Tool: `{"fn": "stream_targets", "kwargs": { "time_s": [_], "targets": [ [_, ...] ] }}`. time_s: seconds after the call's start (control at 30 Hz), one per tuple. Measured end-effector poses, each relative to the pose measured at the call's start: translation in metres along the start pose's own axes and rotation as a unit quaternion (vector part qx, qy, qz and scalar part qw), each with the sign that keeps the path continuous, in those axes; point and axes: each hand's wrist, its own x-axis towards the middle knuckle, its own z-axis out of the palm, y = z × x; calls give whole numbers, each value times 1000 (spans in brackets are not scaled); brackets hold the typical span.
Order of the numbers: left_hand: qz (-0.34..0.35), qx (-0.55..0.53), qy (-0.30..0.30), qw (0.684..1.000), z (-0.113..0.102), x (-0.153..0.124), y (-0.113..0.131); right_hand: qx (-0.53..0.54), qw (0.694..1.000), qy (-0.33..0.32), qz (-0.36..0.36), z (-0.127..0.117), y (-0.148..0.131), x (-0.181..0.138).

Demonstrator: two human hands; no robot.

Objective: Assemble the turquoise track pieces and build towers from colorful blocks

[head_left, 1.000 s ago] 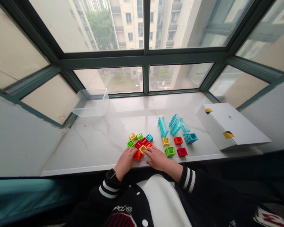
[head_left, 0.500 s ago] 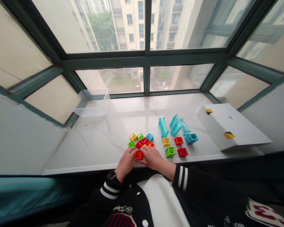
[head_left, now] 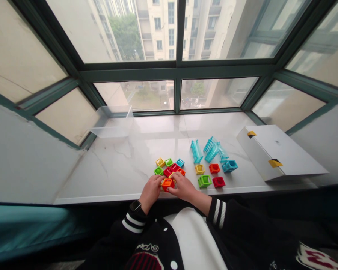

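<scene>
Near the front edge of the sill, an orange cube block with open window-like sides sits between my two hands. My left hand presses on its left side with fingers curled. From the right, my right hand grips the block, thumb low and fingers over the top. Bits of yellow show by the fingers, mostly covered. Just beyond my hands lie red blocks, a green block, a yellow block, another green block and a blue block.
On the right stand a yellow block, a large green block, a red block and a blue block. Clear blue track pieces lie behind them. A white box is far right, a clear bin back left.
The orange block shows more of its top and front between my hands now. My fingers have shifted slightly around it. The whole view has drifted a little; the other blocks stay put.
</scene>
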Motion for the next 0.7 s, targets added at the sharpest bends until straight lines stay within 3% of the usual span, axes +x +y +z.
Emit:
{"fn": "stream_targets", "kwargs": {
  "time_s": [0.2, 0.33, 0.53, 0.7],
  "targets": [
    [9, -10, 31, 999, -6, 3, 15, 80, 994, 50, -56, -12, 2, -5],
    [-33, -59, 61, 996, -16, 8, 14, 168, 981, 71, -73, -25, 4, -7],
    [-107, -129, 153, 974, -24, 10, 10, 275, 955, 95, -57, -53, 13, -14],
    [-116, -163, 168, 965, -25, 13, 26, 353, 932, 80, -2, -69, 28, -22]
  ]
}}
